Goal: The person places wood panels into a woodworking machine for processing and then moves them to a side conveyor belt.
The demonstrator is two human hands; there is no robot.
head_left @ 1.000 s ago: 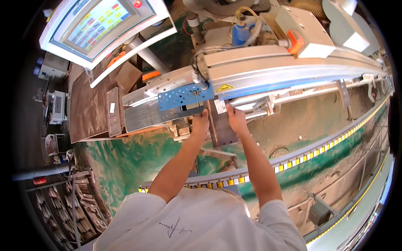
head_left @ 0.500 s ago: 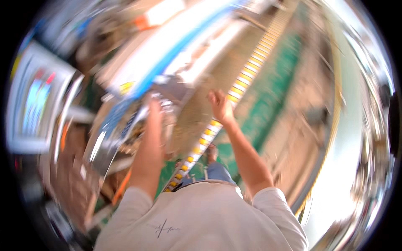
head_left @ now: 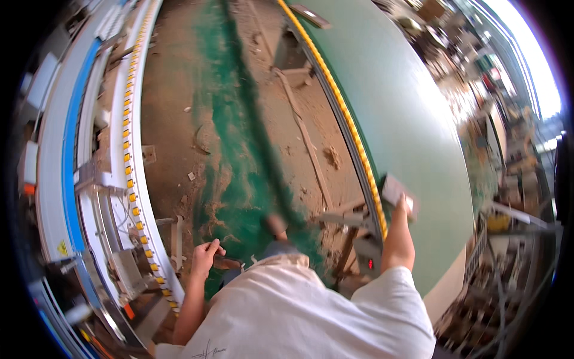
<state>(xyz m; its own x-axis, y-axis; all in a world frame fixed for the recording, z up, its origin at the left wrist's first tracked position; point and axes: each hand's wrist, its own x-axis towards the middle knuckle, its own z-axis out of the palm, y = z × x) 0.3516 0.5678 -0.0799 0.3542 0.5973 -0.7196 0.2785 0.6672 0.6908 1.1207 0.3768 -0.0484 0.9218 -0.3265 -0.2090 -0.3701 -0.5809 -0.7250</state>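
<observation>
Reaching out to the right, my right hand (head_left: 408, 206) is at the near edge of a small flat rectangular piece (head_left: 394, 190), pinkish-grey, over the green tabletop (head_left: 418, 119). Its fingers seem closed on that edge, though they are partly hidden and slightly blurred. My left hand (head_left: 205, 258) hangs low over the floor, fingers curled in, with nothing visible in it. It is nearest to the rail with yellow rollers (head_left: 136, 212) on my left.
Yellow beading (head_left: 335, 87) runs along the table's near side. Another flat rectangular piece (head_left: 311, 16) lies at its far end. A long machine with a blue strip (head_left: 73, 155) stands left. Dust and scraps litter the green-painted floor (head_left: 239, 155). Cluttered racks (head_left: 478, 299) stand right.
My view has swung right, from the roller rail to the green table. My right hand has moved out to the flat piece on the table; my left hand has come lower and nearer my body.
</observation>
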